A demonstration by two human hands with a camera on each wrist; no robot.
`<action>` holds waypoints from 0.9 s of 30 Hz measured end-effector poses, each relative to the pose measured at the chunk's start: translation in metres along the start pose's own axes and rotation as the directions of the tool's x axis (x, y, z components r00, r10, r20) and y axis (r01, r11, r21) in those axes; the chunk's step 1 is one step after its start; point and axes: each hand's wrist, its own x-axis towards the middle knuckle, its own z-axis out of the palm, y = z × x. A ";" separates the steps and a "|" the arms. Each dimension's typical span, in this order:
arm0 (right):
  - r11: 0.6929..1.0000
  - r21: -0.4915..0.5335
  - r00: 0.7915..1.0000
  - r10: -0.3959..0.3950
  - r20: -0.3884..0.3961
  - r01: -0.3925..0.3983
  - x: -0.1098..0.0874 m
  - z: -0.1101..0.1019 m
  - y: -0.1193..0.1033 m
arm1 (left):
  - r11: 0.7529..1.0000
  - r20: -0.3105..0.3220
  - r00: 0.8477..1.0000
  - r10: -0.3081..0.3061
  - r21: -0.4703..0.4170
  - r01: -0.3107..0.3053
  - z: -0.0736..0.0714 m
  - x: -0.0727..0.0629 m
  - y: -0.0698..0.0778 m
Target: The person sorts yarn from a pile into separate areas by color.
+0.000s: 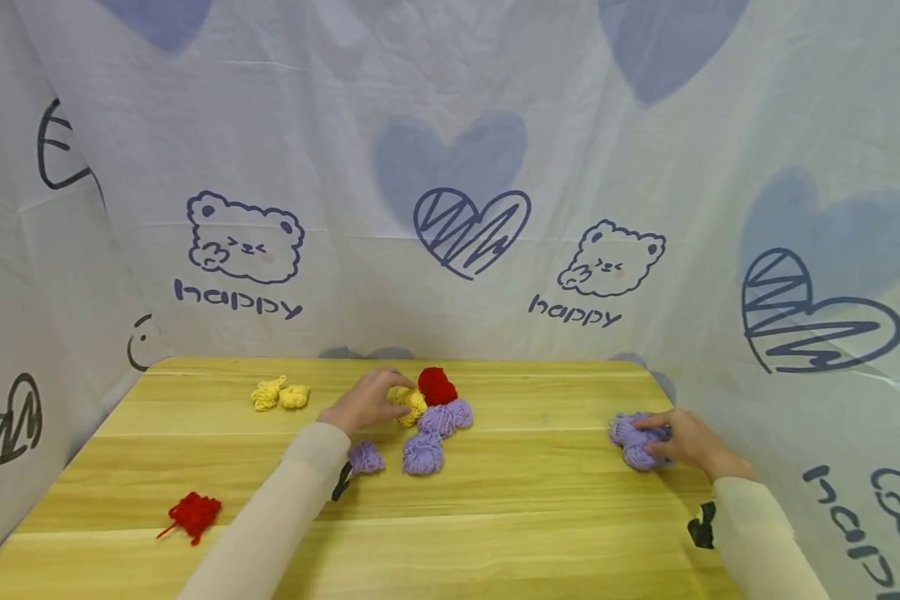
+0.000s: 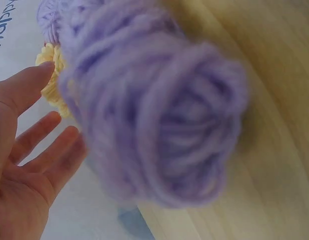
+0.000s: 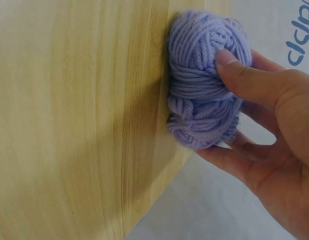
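In the head view my left hand (image 1: 371, 402) reaches over the table's far middle, thumb and fingers spread apart at a yellow yarn ball (image 1: 412, 406). In the left wrist view the thumb tip overlaps that ball, while a purple yarn ball (image 2: 159, 115) fills the foreground. Right behind the yellow one sits a red yarn ball (image 1: 437, 386), with purple yarn balls (image 1: 423, 452) in front. Over at the right edge, my right hand (image 1: 693, 442) grips purple yarn (image 3: 207, 80), thumb on top and fingers curled behind; it looks like two balls pressed together.
Two small yellow yarn balls (image 1: 280, 395) lie at the far left of the wooden table (image 1: 510, 525). A red yarn piece (image 1: 195, 515) with a loose tail is at the near left. Beside my left wrist lies another purple bundle (image 1: 366, 457). Printed cloth (image 1: 360, 275) hangs around the table.
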 end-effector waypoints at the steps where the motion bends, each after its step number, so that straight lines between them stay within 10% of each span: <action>1: 1.000 -0.002 1.000 0.001 0.001 -0.001 0.000 0.000 0.000 | 1.000 0.001 1.000 -0.003 0.002 0.003 0.001 0.001 0.001; 27: 1.000 0.006 1.000 -0.018 0.006 0.018 -0.001 -0.003 0.000 | 0.995 0.007 0.995 -0.096 -0.030 0.096 0.010 0.007 0.000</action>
